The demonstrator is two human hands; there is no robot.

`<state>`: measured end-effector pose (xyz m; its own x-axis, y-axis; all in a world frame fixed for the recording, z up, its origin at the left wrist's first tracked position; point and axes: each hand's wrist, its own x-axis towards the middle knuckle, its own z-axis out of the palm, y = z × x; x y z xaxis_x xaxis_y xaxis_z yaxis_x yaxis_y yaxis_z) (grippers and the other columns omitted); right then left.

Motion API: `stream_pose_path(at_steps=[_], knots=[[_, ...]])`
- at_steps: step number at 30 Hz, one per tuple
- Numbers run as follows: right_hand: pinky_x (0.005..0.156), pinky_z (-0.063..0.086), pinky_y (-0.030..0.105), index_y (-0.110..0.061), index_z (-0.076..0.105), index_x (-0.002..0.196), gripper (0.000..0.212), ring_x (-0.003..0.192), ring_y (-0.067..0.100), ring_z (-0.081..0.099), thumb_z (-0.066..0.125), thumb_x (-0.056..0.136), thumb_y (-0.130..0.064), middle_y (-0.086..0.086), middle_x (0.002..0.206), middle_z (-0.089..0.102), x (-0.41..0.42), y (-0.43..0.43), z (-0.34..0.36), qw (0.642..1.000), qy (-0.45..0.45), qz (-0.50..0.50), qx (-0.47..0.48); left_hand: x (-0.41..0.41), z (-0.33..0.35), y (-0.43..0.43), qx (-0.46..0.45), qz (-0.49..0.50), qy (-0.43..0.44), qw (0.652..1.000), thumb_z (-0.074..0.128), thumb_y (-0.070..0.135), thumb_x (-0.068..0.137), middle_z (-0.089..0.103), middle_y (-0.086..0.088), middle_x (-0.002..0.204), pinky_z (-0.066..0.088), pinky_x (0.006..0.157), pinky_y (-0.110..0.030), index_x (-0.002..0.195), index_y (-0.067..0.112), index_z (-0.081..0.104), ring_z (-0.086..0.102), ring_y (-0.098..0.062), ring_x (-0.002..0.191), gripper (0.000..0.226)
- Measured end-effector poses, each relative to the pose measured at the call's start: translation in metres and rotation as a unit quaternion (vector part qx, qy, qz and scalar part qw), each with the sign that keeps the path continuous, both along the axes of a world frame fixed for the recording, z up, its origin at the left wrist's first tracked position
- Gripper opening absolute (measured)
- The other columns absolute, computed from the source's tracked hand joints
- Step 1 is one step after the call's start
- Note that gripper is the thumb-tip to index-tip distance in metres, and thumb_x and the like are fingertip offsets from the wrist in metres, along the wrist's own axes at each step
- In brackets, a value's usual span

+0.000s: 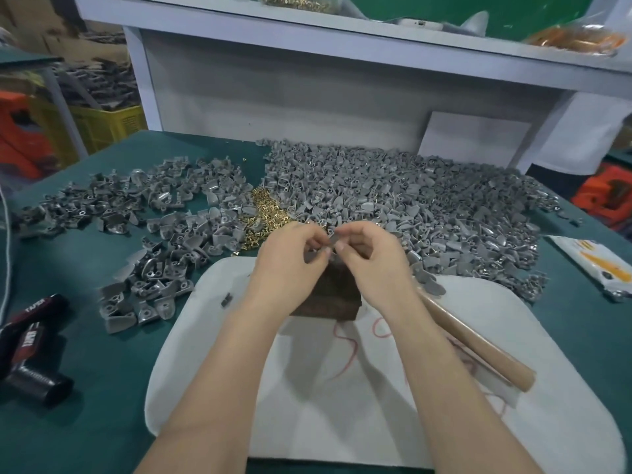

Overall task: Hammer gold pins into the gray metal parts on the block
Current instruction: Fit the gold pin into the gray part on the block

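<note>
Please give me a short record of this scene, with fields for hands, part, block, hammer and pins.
left hand: pinches gray part
right hand: pinches the same part
block: dark, on white pad, under the hands
hammer handle: lies on pad, right side, not held
gold pins: loose pile beyond the hands

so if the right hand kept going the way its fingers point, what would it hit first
The gray metal part it pinches with the left hand; just past that, the left hand's fingers. The right hand points leftward, though depth is unclear.
</note>
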<state>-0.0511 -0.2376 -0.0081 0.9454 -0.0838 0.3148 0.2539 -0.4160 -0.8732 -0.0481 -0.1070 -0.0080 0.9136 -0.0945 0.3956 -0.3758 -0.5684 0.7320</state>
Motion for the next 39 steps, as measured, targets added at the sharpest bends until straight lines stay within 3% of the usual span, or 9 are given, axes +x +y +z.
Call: stream_pose_path(at_steps=[6, 10, 13, 17, 22, 27, 33, 39], knots=[[0.085, 0.053, 0.04, -0.027, 0.06, 0.085, 0.025, 0.084, 0.017, 0.064, 0.062, 0.086, -0.002, 0.001, 0.083, 0.067, 0.002, 0.0, 0.0, 0.998, 0.016, 0.014, 0.059, 0.0, 0.001, -0.001, 0.016, 0.001, -0.037, 0.999, 0.062, 0.014, 0.087, 0.053, 0.01, 0.082, 0.039, 0.076, -0.024, 0.086, 0.019, 0.065, 0.05, -0.012, 0.083, 0.006], [0.073, 0.052, 0.029, -0.024, 0.063, 0.076, 0.024, 0.073, 0.012, 0.062, 0.062, 0.087, -0.003, -0.002, 0.075, 0.067, 0.003, -0.003, 0.0, 0.995, 0.027, 0.025, 0.088, -0.003, 0.005, -0.002, 0.022, 0.004, -0.045, 0.999, 0.063, 0.016, 0.087, 0.048, 0.014, 0.078, 0.037, 0.077, -0.024, 0.086, 0.02, 0.067, 0.05, -0.015, 0.086, 0.006], [0.079, 0.051, 0.034, -0.024, 0.06, 0.074, 0.024, 0.078, 0.015, 0.061, 0.061, 0.087, -0.004, -0.003, 0.077, 0.065, 0.005, -0.005, -0.002, 0.999, 0.003, -0.009, 0.031, 0.0, 0.005, 0.006, 0.033, 0.035, 0.013, 0.999, 0.067, 0.031, 0.083, 0.054, 0.007, 0.098, 0.041, 0.095, -0.04, 0.09, 0.028, 0.065, 0.053, -0.02, 0.103, 0.008], [0.072, 0.04, 0.009, -0.027, 0.058, 0.075, 0.021, 0.075, 0.001, 0.052, 0.061, 0.088, -0.011, -0.001, 0.089, 0.06, 0.005, -0.004, -0.005, 0.993, -0.015, -0.032, -0.112, 0.001, 0.002, 0.013, 0.107, 0.062, 0.088, 0.988, 0.07, 0.048, 0.076, 0.051, 0.007, 0.1, 0.037, 0.097, -0.041, 0.081, 0.034, 0.06, 0.05, -0.022, 0.109, 0.018], [0.081, 0.039, 0.021, -0.019, 0.063, 0.084, 0.009, 0.085, 0.011, 0.052, 0.061, 0.088, -0.011, -0.002, 0.093, 0.054, 0.004, -0.001, -0.005, 0.983, -0.017, -0.005, -0.184, 0.001, 0.001, 0.008, 0.146, 0.072, 0.078, 0.984, 0.064, 0.04, 0.085, 0.044, 0.011, 0.091, 0.025, 0.085, -0.036, 0.08, 0.035, 0.058, 0.045, -0.022, 0.108, 0.009], [0.077, 0.035, 0.019, -0.017, 0.063, 0.084, 0.009, 0.086, 0.011, 0.05, 0.06, 0.088, -0.01, -0.003, 0.092, 0.055, 0.004, -0.001, -0.004, 0.977, -0.021, -0.004, -0.213, 0.002, -0.001, 0.008, 0.156, 0.069, 0.068, 0.983, 0.06, 0.036, 0.087, 0.046, 0.01, 0.093, 0.029, 0.089, -0.038, 0.084, 0.034, 0.059, 0.044, -0.022, 0.107, 0.004], [0.085, 0.042, 0.039, -0.007, 0.066, 0.091, 0.008, 0.094, 0.022, 0.054, 0.059, 0.089, -0.009, 0.005, 0.097, 0.058, 0.004, 0.002, -0.002, 0.964, -0.044, -0.006, -0.261, 0.002, 0.0, 0.005, 0.141, 0.063, 0.064, 0.986, 0.06, 0.031, 0.088, 0.061, 0.008, 0.102, 0.031, 0.092, -0.038, 0.091, 0.031, 0.065, 0.048, -0.022, 0.11, 0.006], [0.084, 0.042, 0.039, -0.006, 0.065, 0.09, 0.009, 0.093, 0.027, 0.054, 0.057, 0.088, -0.009, 0.006, 0.097, 0.056, 0.001, 0.007, 0.0, 0.952, -0.058, -0.006, -0.3, 0.001, 0.001, 0.005, 0.141, 0.061, 0.059, 0.986, 0.057, 0.025, 0.09, 0.064, 0.006, 0.104, 0.037, 0.095, -0.04, 0.092, 0.028, 0.067, 0.049, -0.024, 0.11, 0.01]])
